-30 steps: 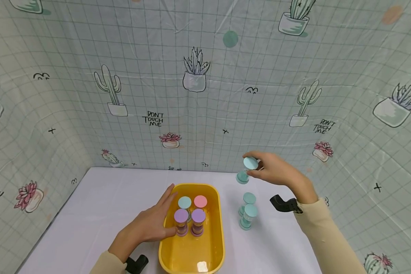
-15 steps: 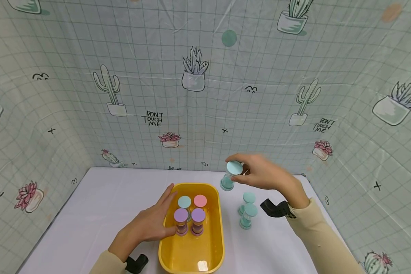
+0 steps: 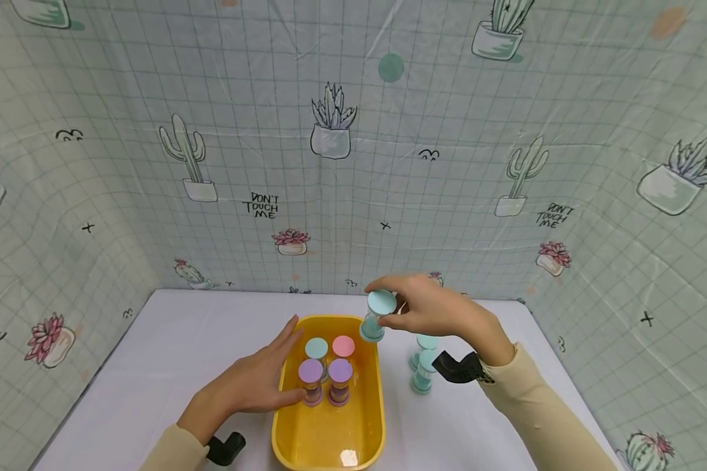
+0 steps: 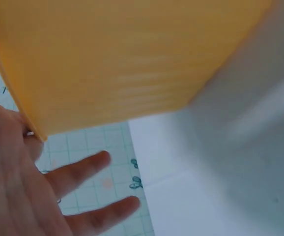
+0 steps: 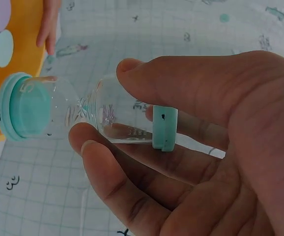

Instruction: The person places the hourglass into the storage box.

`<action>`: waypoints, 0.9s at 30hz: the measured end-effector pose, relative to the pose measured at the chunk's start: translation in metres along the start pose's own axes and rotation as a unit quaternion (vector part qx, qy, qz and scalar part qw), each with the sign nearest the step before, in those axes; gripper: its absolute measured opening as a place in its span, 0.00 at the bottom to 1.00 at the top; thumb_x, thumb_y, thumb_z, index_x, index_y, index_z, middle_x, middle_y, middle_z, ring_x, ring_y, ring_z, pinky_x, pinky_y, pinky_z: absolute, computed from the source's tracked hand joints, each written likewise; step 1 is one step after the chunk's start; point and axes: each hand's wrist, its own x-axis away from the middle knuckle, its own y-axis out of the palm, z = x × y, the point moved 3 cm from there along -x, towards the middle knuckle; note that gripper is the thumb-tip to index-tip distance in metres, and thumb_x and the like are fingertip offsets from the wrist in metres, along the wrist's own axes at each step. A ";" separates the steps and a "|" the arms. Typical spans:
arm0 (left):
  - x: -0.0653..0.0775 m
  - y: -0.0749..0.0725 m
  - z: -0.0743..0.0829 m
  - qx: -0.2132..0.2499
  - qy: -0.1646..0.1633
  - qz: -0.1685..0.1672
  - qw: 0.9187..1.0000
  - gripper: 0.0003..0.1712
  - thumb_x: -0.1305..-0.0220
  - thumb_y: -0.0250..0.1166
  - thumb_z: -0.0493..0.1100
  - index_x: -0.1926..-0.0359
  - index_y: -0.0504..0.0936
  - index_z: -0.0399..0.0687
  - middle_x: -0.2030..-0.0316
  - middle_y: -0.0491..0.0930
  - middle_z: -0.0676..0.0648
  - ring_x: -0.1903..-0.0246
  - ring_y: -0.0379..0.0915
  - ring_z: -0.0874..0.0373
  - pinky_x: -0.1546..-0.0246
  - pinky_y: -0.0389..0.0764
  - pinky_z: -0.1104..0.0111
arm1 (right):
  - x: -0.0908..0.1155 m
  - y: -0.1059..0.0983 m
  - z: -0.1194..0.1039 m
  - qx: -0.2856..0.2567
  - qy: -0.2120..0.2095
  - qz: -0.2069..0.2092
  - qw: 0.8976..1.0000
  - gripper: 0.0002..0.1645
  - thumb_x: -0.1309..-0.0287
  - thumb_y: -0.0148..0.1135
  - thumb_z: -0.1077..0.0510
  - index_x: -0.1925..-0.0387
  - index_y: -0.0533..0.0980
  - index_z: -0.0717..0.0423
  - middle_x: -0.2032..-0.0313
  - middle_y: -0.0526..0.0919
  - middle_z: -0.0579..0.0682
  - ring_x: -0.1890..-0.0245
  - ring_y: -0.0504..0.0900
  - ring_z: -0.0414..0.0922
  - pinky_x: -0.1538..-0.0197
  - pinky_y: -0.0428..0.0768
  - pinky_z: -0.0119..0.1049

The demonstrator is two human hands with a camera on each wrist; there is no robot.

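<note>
My right hand [image 3: 436,307] pinches a small clear sand timer with teal end caps [image 3: 382,302] between thumb and fingers, over the far right rim of a yellow tray [image 3: 381,418]. In the right wrist view the glass of the timer [image 5: 63,101] lies across the fingers, its narrow waist by the fingertips. My left hand [image 3: 253,383] rests on the tray's left rim, fingers spread and mostly straight, thumb reaching inside. In the tray stand a light blue timer [image 3: 316,348], a pink timer [image 3: 344,347] and two purple timers [image 3: 310,371], upright and close together.
Two more teal timers [image 3: 422,383] stand on the white table [image 3: 212,333] right of the tray, partly behind the right wrist's black strap mount [image 3: 459,367]. A patterned cloth backdrop [image 3: 353,196] rises behind and along both sides.
My right hand has carried the teal timer leftward, from beyond the tray's right side to over its far right corner. The left hand and tray have stayed in place.
</note>
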 end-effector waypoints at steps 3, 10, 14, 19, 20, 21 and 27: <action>0.004 -0.002 -0.002 -0.001 0.008 0.006 1.000 0.63 0.42 0.62 0.77 0.18 0.53 0.46 0.16 0.38 0.51 0.26 0.63 0.39 0.39 0.77 0.39 | -0.002 0.005 -0.003 -0.008 -0.008 -0.011 1.000 0.26 0.35 0.69 0.59 0.37 0.76 0.56 0.58 0.87 0.45 0.63 0.87 0.39 0.56 0.86 0.30; 0.005 0.003 -0.007 0.001 0.004 0.004 1.000 0.61 0.43 0.61 0.80 0.19 0.56 0.52 0.17 0.39 0.58 0.27 0.66 0.43 0.39 0.77 0.40 | -0.005 0.015 -0.015 -0.018 -0.013 -0.028 0.999 0.26 0.36 0.70 0.59 0.37 0.76 0.55 0.59 0.86 0.44 0.64 0.85 0.36 0.56 0.86 0.29; 0.004 0.005 -0.010 0.002 0.008 0.007 1.000 0.59 0.43 0.61 0.79 0.19 0.58 0.54 0.17 0.37 0.59 0.30 0.70 0.43 0.41 0.80 0.41 | -0.009 0.024 -0.023 -0.022 -0.027 -0.046 0.998 0.25 0.36 0.69 0.60 0.39 0.77 0.56 0.57 0.86 0.44 0.64 0.83 0.35 0.56 0.85 0.28; 0.004 0.005 -0.012 0.008 0.016 0.006 1.000 0.58 0.41 0.62 0.77 0.19 0.58 0.54 0.16 0.36 0.58 0.33 0.73 0.42 0.45 0.83 0.43 | -0.012 0.036 -0.032 -0.031 -0.030 -0.081 0.996 0.24 0.34 0.68 0.59 0.38 0.77 0.53 0.50 0.85 0.43 0.59 0.82 0.34 0.52 0.84 0.27; 0.004 0.005 -0.012 0.007 0.017 0.006 1.000 0.57 0.41 0.62 0.77 0.19 0.57 0.55 0.16 0.36 0.58 0.33 0.74 0.43 0.45 0.83 0.44 | -0.013 0.038 -0.033 -0.032 -0.030 -0.086 0.995 0.24 0.34 0.68 0.59 0.38 0.77 0.52 0.50 0.85 0.42 0.59 0.82 0.34 0.52 0.84 0.27; 0.004 0.005 -0.011 0.008 0.017 0.005 1.000 0.57 0.41 0.63 0.76 0.19 0.57 0.55 0.16 0.35 0.59 0.34 0.74 0.43 0.46 0.83 0.44 | -0.013 0.040 -0.035 -0.034 -0.034 -0.091 0.995 0.23 0.34 0.68 0.60 0.38 0.77 0.51 0.50 0.84 0.42 0.59 0.81 0.34 0.52 0.83 0.27; 0.005 0.004 -0.011 0.013 0.010 -0.005 1.000 0.59 0.41 0.63 0.76 0.18 0.55 0.55 0.17 0.34 0.62 0.30 0.70 0.43 0.44 0.82 0.42 | -0.015 0.058 -0.041 -0.043 -0.051 -0.122 0.990 0.20 0.37 0.68 0.62 0.44 0.78 0.51 0.57 0.83 0.40 0.63 0.79 0.34 0.56 0.83 0.27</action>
